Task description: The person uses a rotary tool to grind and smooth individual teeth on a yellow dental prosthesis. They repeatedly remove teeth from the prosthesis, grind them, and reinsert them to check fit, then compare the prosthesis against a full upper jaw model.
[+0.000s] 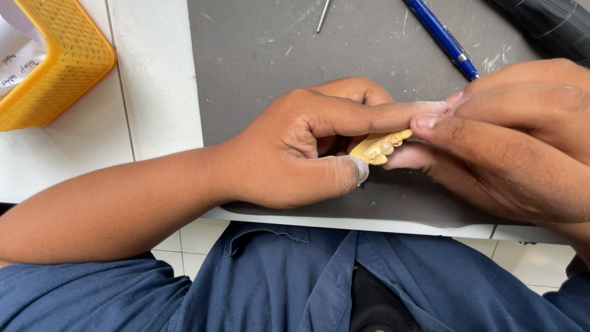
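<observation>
A small yellow dental model (382, 147) with moulded teeth is pinched between both hands over the grey mat (258, 67). My left hand (307, 147) grips its near side, thumb below and index finger stretched over the top. My right hand (516, 141) closes on its far end with thumb and fingers. Most of the model is hidden by the fingers.
A yellow perforated basket (61, 61) with papers sits at the top left on the white tiled surface (153, 92). A blue pen (442, 38) and a thin metal tool (323, 15) lie at the mat's far edge. A black object (553, 24) is at the top right.
</observation>
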